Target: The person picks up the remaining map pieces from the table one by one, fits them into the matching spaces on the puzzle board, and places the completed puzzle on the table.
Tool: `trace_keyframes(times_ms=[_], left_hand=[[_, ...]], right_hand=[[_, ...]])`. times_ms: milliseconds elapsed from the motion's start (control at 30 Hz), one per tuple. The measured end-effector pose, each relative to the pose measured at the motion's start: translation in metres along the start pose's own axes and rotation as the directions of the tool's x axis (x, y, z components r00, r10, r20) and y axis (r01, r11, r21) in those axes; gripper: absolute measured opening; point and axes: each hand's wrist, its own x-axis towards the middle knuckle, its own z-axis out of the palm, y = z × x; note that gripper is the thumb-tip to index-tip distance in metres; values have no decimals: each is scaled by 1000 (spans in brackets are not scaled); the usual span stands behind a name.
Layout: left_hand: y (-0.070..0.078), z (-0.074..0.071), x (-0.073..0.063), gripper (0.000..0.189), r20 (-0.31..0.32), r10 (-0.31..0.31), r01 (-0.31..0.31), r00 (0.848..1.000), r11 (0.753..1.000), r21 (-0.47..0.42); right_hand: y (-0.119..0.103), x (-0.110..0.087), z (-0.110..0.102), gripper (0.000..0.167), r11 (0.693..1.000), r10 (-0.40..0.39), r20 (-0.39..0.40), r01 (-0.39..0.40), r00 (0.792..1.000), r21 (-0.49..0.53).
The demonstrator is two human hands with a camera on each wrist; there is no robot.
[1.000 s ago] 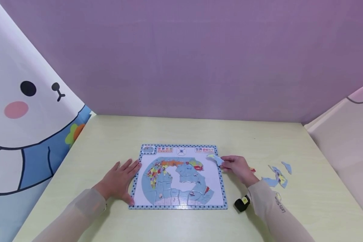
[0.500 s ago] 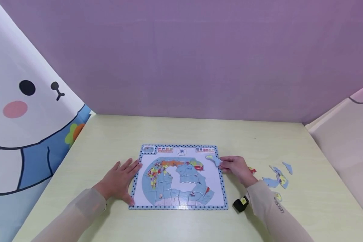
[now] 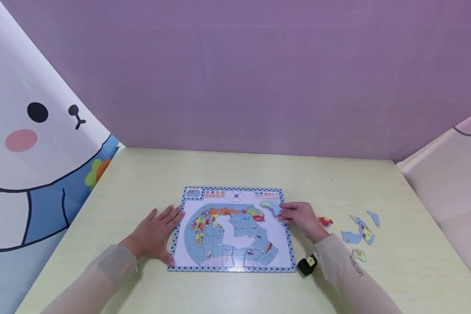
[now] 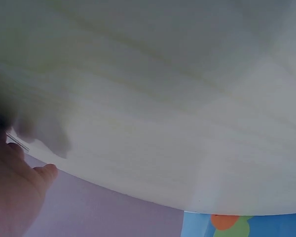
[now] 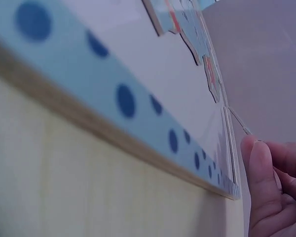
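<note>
A world map puzzle board [image 3: 286, 244] with a blue dotted border lies on the table. Blue and coloured pieces [image 3: 213, 251] fill part of its oval, with white base showing in the middle and at the right. My left hand [image 3: 153, 235] rests with fingers spread on the board's left edge. Between thumb and fingertips my right hand [image 3: 301, 218] pinches a light blue puzzle piece [image 3: 272, 206] with a yellow-green patch, over the upper right of the board. In the right wrist view this piece [image 5: 240, 121] appears edge-on and tilted, one end close to the board.
Loose puzzle pieces lie on the table to the right: a red one [image 3: 325, 222], a blue one [image 3: 351, 237], a yellow-and-blue one [image 3: 365, 231] and others. A small black cube-shaped object [image 3: 307, 265] shows beside the right wrist. A purple backdrop [image 3: 235, 87] rises behind the table.
My right hand has moved slightly left with the puzzle piece, bringing it nearer the filled part of the map. The red loose piece has come into fuller view. My left hand has stayed put.
</note>
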Motion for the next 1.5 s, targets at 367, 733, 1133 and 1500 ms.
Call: trace_keyframes(times_ms=[367,733,1133,1500], left_hand=[[0,-3,1,127,15,-17,18,1000,1000,-23],[0,-2,1,126,25,-25,26,999,998,-51],[0,-5,2,127,52,-26,29,998,998,-57],[0,-3,3,127,37,-13,15,999,999,-47]], right_hand=[[0,3,10,26,999,28,-9,-28,1000,-18],[-2,4,13,22,994,16,5,-15,1000,-113],[-6,7,18,17,975,32,-10,-34,999,-220],[-4,7,23,13,970,70,0,-68,998,-234]])
